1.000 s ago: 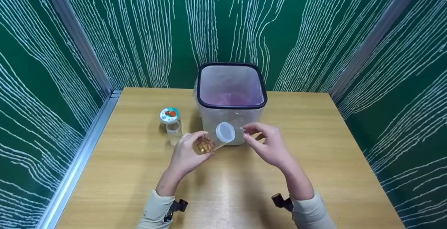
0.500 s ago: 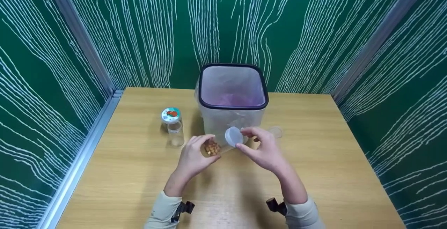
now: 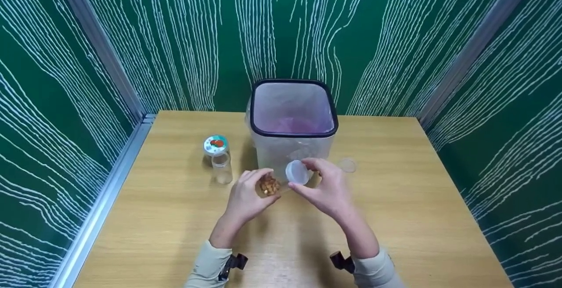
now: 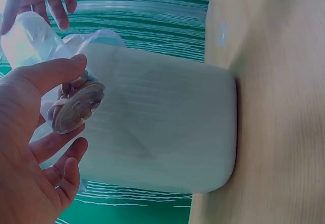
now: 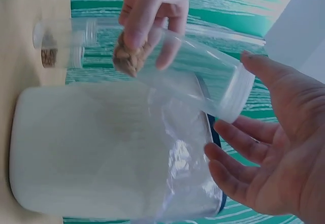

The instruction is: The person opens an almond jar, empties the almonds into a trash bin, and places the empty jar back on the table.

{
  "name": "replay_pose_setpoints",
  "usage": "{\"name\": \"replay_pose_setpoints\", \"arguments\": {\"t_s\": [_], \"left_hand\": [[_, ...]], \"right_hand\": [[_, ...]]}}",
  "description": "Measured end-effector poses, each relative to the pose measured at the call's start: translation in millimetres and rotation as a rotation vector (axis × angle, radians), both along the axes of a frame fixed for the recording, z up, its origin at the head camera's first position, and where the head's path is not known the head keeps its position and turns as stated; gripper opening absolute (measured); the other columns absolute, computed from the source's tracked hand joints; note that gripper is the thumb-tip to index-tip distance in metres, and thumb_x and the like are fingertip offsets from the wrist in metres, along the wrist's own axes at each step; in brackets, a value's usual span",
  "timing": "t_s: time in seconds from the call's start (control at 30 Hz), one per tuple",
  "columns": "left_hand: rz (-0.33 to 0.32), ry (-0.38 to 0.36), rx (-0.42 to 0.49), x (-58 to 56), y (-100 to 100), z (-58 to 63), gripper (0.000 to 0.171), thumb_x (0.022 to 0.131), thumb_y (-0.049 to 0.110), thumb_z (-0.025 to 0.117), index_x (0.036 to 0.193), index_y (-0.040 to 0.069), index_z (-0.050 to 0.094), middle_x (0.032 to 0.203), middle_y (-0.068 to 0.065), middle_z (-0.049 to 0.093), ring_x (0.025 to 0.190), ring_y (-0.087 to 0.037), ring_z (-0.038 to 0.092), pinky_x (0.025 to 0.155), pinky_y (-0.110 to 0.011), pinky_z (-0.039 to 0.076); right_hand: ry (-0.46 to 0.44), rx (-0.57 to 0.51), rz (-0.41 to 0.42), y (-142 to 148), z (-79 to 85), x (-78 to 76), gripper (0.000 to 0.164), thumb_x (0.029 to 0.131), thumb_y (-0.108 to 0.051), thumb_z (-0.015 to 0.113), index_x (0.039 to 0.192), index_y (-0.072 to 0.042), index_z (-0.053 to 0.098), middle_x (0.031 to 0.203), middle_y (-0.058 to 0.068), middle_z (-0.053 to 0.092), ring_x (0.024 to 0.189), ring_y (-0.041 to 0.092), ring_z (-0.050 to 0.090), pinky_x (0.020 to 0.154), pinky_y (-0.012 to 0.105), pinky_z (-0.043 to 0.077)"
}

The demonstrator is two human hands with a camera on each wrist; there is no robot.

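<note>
- Clear plastic forms the tilted jar [image 5: 203, 76], which is held above the table [image 3: 131, 226], at the near side of the bin [image 3: 293, 135]; its lidded end is raised to the right.
- Its base end is grasped by the left hand [image 3: 249, 193], with the thumb on one side and fingers curled round the other.
- Brown pieces [image 3: 269, 185], nut-like in look, are gathered at that base end.
- The translucent white lid [image 3: 297, 173], seen at the jar's right end, is gripped between the thumb and fingers of the right hand [image 3: 329, 187].
- Whether the lid is screwed tight or loose cannot be told.
- To the left of the left hand, a second clear jar [image 3: 222, 171] is stood upright on the table.
- Just beyond it is placed a jar with a printed lid [image 3: 216, 144], marked in teal, white and red; brown contents are shown inside it by the right wrist view.
- The bin is edged with a black rim, and crinkled clear film [image 5: 188, 148] is draped below it.
- A clear round piece [image 3: 347, 165] is laid flat to the right of the bin.
- Pale sleeves [image 3: 208, 261] are worn, with a black device [image 3: 239, 261] strapped at each wrist.
- Behind, the green wall [image 3: 228, 81] is streaked with white lines.
</note>
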State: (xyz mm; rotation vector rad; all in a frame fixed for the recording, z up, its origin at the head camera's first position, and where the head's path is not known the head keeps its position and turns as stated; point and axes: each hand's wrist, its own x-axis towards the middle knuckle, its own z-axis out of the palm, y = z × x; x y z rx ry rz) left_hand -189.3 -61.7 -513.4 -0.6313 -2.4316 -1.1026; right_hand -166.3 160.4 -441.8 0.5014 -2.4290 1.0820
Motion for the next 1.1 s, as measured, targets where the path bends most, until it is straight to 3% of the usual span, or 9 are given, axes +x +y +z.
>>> {"name": "replay_pose_setpoints", "arguments": {"t_s": [0.17, 0.33, 0.57, 0.67, 0.8, 0.97, 1.1], "left_hand": [[-0.009, 0.019, 0.015, -1.0, 0.0, 0.4, 0.059, 0.066, 0.034, 0.09, 0.117, 0.018, 0.065, 0.105, 0.009, 0.065, 0.097, -0.013, 0.056, 0.081, -0.036, 0.05], [-0.082, -0.009, 0.035, -1.7, -1.4, 3.3, 0.061, 0.068, 0.036, 0.089, 0.12, 0.019, 0.062, 0.108, 0.011, 0.063, 0.1, -0.011, 0.055, 0.085, -0.034, 0.049], [-0.24, -0.175, 0.007, 1.3, -7.4, 9.9, 0.067, 0.076, 0.043, 0.082, 0.133, 0.017, 0.056, 0.118, 0.002, 0.062, 0.108, -0.012, 0.055, 0.091, -0.034, 0.049], [-0.278, -0.235, -0.01, 3.1, -8.6, 10.1, 0.068, 0.079, 0.043, 0.079, 0.135, 0.013, 0.055, 0.121, -0.002, 0.062, 0.11, -0.013, 0.056, 0.092, -0.034, 0.049], [-0.254, -0.232, -0.018, 3.6, -8.4, 11.0, 0.066, 0.078, 0.045, 0.079, 0.132, 0.014, 0.057, 0.119, 0.0, 0.062, 0.106, -0.012, 0.057, 0.089, -0.034, 0.05], [-0.217, -0.186, -0.026, -5.8, -8.0, 16.4, 0.064, 0.073, 0.048, 0.082, 0.126, 0.016, 0.061, 0.114, 0.004, 0.063, 0.101, -0.011, 0.057, 0.086, -0.032, 0.051], [-0.227, -0.176, -0.034, -12.4, -7.7, 21.8, 0.064, 0.073, 0.043, 0.084, 0.124, 0.013, 0.062, 0.115, 0.004, 0.063, 0.101, -0.012, 0.058, 0.086, -0.032, 0.051]], "right_hand": [[-0.01, -0.001, -0.043, -8.9, -0.9, 1.5, 0.055, 0.071, -0.053, 0.081, 0.108, -0.013, 0.069, 0.099, -0.005, 0.065, 0.089, 0.01, 0.059, 0.069, 0.029, 0.052], [0.023, -0.074, -0.039, -10.7, 3.3, 1.8, 0.046, 0.071, -0.043, 0.085, 0.101, -0.012, 0.071, 0.09, -0.005, 0.063, 0.083, 0.009, 0.057, 0.064, 0.029, 0.052], [0.008, -0.121, 0.026, -5.2, 8.4, 3.1, 0.04, 0.071, -0.033, 0.087, 0.101, -0.011, 0.071, 0.09, -0.005, 0.062, 0.081, 0.009, 0.058, 0.063, 0.033, 0.053], [-0.005, -0.135, 0.044, -3.6, 7.6, 4.3, 0.04, 0.072, -0.031, 0.086, 0.102, -0.011, 0.07, 0.091, -0.004, 0.061, 0.082, 0.01, 0.058, 0.064, 0.036, 0.053], [-0.019, -0.158, 0.026, -5.3, 4.1, 4.9, 0.043, 0.072, -0.031, 0.086, 0.105, -0.01, 0.069, 0.092, -0.003, 0.062, 0.082, 0.011, 0.058, 0.064, 0.036, 0.053], [-0.062, -0.153, -0.05, -6.7, 5.7, 2.0, 0.046, 0.072, -0.038, 0.086, 0.104, -0.009, 0.068, 0.092, -0.002, 0.063, 0.081, 0.012, 0.057, 0.065, 0.035, 0.053], [-0.081, -0.159, -0.065, -6.0, 8.6, -1.0, 0.046, 0.072, -0.04, 0.085, 0.102, -0.009, 0.069, 0.092, 0.0, 0.064, 0.081, 0.014, 0.057, 0.065, 0.035, 0.053]]}}
